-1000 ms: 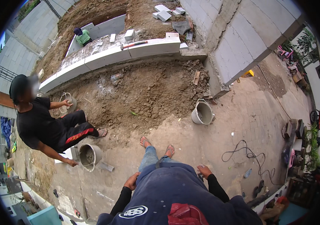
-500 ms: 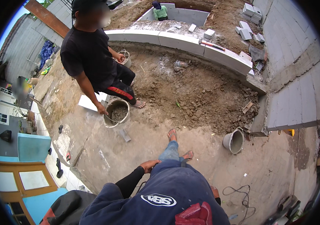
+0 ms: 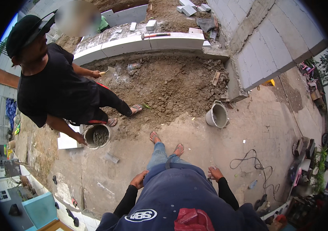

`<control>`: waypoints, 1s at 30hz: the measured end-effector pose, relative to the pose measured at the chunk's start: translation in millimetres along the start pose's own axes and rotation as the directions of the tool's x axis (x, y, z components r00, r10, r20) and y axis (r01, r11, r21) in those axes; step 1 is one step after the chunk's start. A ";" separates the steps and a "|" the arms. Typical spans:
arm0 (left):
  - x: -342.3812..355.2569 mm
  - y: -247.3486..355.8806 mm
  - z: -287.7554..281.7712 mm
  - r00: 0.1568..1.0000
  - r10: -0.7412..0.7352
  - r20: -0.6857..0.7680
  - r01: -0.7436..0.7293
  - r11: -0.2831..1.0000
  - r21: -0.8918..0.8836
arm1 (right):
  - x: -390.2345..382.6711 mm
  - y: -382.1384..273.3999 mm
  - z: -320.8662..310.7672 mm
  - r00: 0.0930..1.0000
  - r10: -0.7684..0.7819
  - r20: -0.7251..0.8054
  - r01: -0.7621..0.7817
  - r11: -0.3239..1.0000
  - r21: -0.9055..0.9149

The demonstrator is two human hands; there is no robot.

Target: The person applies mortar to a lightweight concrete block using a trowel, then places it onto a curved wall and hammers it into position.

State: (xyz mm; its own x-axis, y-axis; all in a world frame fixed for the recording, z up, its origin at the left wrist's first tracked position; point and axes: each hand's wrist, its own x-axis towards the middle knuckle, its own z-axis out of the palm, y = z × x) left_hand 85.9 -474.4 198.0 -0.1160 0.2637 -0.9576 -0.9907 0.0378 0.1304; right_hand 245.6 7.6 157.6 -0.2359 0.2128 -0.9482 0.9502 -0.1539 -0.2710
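My left hand (image 3: 139,179) hangs at my left hip, against the hem of my dark blue shirt (image 3: 175,192); its fingertips are partly hidden there. On the other side my right hand (image 3: 214,173) hangs beside the shirt, fingers loosely bent and apart, with nothing seen in them. To my left a co-worker in black grips the rim of a mortar bucket (image 3: 97,136) with one hand. A small trowel (image 3: 106,72) is in that person's other hand. An upright pale bucket (image 3: 216,115) stands ahead of me, to the right.
A low block wall (image 3: 133,45) runs behind the dug soil (image 3: 168,88), with a hammer (image 3: 154,35) lying on top. A grey offcut (image 3: 111,158) lies near the mortar bucket, beside a white block (image 3: 68,139). A dark cable (image 3: 254,158) curls on the concrete at right.
My view has swung right, so the scene shifts left. My right hand shows more fully beside my shirt. The co-worker has shifted stance, and the trowel now shows.
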 end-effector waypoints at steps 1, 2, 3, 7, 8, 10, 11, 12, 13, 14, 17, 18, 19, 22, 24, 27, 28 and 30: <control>-3.1 2.4 0.8 1.000 -0.021 0.005 0.021 1.000 -0.012 | -0.4 3.8 1.7 1.000 0.010 0.000 -0.010 1.000 -0.008; -5.9 5.7 1.7 0.999 -0.047 0.001 0.047 0.998 -0.034 | -0.5 7.7 3.4 1.000 0.005 0.002 -0.005 1.000 0.010; -8.5 8.4 2.9 0.999 -0.032 -0.013 0.032 0.999 -0.004 | -0.9 12.1 5.3 1.000 0.007 -0.001 -0.007 1.000 0.022; -15.8 19.6 5.8 0.998 -0.014 -0.065 0.019 0.997 0.068 | -0.7 29.4 13.5 0.999 0.043 -0.016 -0.042 0.997 0.072; -17.0 21.8 6.2 0.999 -0.017 -0.051 0.020 0.998 0.054 | -0.8 33.9 15.4 0.999 0.036 -0.022 -0.034 0.995 0.097; -19.1 26.4 7.5 0.995 -0.001 -0.104 0.014 0.992 0.122 | 0.1 41.0 20.1 0.999 0.028 -0.024 -0.026 0.994 0.107; -21.2 28.3 8.3 0.992 0.000 -0.125 0.018 0.990 0.141 | 0.7 43.8 22.5 0.997 0.068 -0.039 -0.064 0.993 0.102; -23.1 30.1 10.1 0.992 -0.012 -0.122 0.029 0.990 0.137 | 0.6 46.7 24.9 0.999 0.041 -0.031 -0.037 0.993 0.109; -26.2 32.2 11.7 0.990 -0.010 -0.139 0.034 0.984 0.174 | 0.9 48.3 26.8 0.998 0.053 -0.033 -0.049 0.992 0.113; -30.4 32.9 13.6 0.988 -0.011 -0.157 0.044 0.977 0.208 | 0.6 49.9 29.1 0.995 0.087 -0.051 -0.080 0.990 0.114; -43.7 30.4 17.3 0.983 0.062 -0.172 -0.008 0.954 0.299 | -0.3 50.9 33.5 0.999 0.052 -0.017 -0.050 0.993 0.104; -48.0 28.7 15.8 0.980 0.100 -0.172 -0.039 0.944 0.328 | -0.5 49.2 34.1 0.998 0.061 -0.007 -0.060 0.995 0.077; -51.0 24.9 12.3 0.981 0.102 -0.166 -0.052 0.959 0.279 | -1.1 47.6 34.3 0.999 0.041 -0.010 -0.040 0.997 0.061; -52.2 10.5 -11.0 0.984 0.096 -0.151 -0.073 0.986 0.152 | -1.8 37.1 32.1 0.999 0.048 0.018 -0.048 0.999 0.016; -42.0 1.3 -30.7 0.992 0.088 -0.095 -0.080 0.994 0.081 | -3.1 29.1 32.6 1.000 0.028 -0.012 -0.027 0.999 0.047; -27.0 -3.9 -62.0 0.964 0.085 -0.251 -0.014 0.962 0.271 | -6.0 18.1 40.8 1.000 0.002 -0.015 -0.001 1.000 0.029; -26.9 -4.3 -69.4 0.956 0.131 -0.263 -0.039 0.944 0.328 | -8.2 16.5 48.5 1.000 -0.006 -0.007 0.006 1.000 0.009; -35.5 -8.3 -79.3 0.922 0.150 -0.358 -0.001 0.924 0.383 | -11.4 13.9 65.6 1.000 -0.002 0.001 0.002 0.999 -0.046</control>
State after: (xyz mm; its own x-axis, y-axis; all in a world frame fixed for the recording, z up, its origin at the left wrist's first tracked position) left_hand 92.6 -560.5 210.5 -0.2808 -0.0964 -0.9549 -0.8878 0.4041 0.2202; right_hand 248.1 -60.3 153.7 -0.2379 0.2120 -0.9479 0.9582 -0.1087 -0.2648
